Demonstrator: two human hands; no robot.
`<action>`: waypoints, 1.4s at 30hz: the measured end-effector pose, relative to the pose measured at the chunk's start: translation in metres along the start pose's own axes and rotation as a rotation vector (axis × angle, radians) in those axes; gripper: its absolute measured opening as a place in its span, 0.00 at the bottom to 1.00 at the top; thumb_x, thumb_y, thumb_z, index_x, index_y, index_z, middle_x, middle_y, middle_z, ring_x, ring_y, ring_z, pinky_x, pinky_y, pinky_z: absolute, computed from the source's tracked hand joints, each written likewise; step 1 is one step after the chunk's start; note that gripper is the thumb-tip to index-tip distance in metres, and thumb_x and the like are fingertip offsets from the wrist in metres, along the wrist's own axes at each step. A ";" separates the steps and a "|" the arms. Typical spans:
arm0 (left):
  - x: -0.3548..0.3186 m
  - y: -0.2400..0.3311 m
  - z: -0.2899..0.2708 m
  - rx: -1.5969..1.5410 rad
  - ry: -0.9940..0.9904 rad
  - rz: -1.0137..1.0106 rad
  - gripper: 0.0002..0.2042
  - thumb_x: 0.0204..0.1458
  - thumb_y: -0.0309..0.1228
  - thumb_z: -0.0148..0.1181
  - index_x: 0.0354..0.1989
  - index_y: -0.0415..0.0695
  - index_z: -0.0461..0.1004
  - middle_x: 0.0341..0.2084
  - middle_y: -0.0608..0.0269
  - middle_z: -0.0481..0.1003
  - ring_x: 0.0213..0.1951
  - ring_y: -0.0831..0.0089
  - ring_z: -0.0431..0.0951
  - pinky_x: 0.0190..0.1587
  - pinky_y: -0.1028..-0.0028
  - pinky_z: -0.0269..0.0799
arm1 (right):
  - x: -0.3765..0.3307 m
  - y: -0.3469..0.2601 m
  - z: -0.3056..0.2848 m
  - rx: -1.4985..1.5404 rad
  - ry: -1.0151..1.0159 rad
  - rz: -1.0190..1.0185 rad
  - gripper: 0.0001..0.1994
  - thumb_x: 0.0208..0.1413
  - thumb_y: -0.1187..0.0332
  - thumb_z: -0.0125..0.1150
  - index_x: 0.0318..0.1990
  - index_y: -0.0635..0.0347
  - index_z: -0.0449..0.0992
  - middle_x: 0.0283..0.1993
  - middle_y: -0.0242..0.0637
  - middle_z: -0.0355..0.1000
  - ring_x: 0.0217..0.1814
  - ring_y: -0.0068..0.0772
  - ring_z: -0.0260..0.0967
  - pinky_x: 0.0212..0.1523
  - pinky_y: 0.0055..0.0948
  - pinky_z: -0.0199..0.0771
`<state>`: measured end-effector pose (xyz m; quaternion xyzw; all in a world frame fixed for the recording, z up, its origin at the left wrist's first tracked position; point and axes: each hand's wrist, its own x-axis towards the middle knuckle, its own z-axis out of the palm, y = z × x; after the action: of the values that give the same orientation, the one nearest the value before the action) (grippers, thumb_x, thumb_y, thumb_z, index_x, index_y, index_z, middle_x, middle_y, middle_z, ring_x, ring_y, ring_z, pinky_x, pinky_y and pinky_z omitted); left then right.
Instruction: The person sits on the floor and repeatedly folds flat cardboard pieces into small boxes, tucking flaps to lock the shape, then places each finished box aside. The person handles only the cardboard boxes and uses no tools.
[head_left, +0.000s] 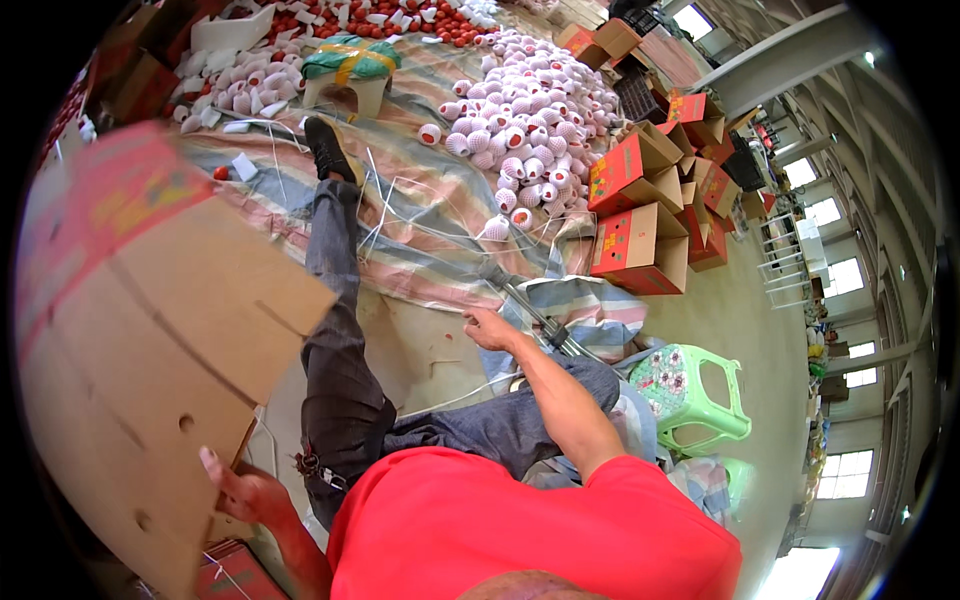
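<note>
Left hand [245, 490] grips the lower edge of a large flattened cardboard box [150, 350], fingers curled over the rim and thumb behind, so the sheet stands tilted up at the person's left side, its red printed face turned away at the top. Right hand [490, 328] reaches forward over the knees, fingers loosely bent and pressed down on the striped tarp [420, 230] that covers the floor; whether it pinches one of the thin white straps [400, 215] lying there I cannot tell. Just beside that hand lies a metal strapping tool [540, 320], its handle pointing toward the person.

The carton looks light but wide and floppy — stiff along the corrugation, apt to fold at its creases — so a hold near a crease or at the punched finger holes would likely steady it better than a single grip on one edge.

Farther out, a heap of round fruit in white foam nets [520, 130] spreads across the far middle of the tarp, with loose red fruit [390, 20] at the far edge. Red cartons [640, 230] stand open along the tarp's right edge, a green plastic stool [690, 390] sits near the person's right — and a second stool [350, 70], taped over, stands beyond the outstretched shoe [328, 148].
</note>
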<state>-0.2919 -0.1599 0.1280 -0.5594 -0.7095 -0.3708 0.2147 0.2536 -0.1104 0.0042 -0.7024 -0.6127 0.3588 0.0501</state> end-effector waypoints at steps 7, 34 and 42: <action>0.167 0.083 0.029 -1.210 -0.220 -0.413 0.15 0.68 0.30 0.57 0.59 0.36 0.76 0.49 0.52 0.80 0.49 0.69 0.78 0.54 0.68 0.74 | -0.035 -0.004 0.023 0.137 0.063 0.149 0.25 0.65 0.65 0.61 0.65 0.71 0.71 0.52 0.50 0.81 0.55 0.42 0.79 0.57 0.36 0.77; 0.178 0.368 0.070 -1.746 -1.389 0.432 0.19 0.59 0.42 0.59 0.44 0.35 0.80 0.32 0.57 0.80 0.37 0.72 0.75 0.44 0.67 0.74 | -0.091 -0.207 -0.228 0.627 1.186 -0.403 0.42 0.74 0.38 0.41 0.80 0.65 0.46 0.82 0.49 0.50 0.77 0.39 0.58 0.76 0.38 0.54; 0.139 0.365 0.065 -2.035 -1.547 0.261 0.34 0.64 0.44 0.58 0.74 0.35 0.63 0.56 0.56 0.75 0.51 0.73 0.74 0.53 0.70 0.72 | -0.084 -0.250 -0.221 0.756 1.062 -0.406 0.48 0.69 0.43 0.60 0.80 0.62 0.40 0.80 0.46 0.51 0.79 0.40 0.52 0.77 0.41 0.55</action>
<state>0.0234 0.0142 0.2915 -0.6045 0.0120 -0.2995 -0.7381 0.1727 -0.0427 0.3317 -0.5887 -0.4574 0.1383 0.6520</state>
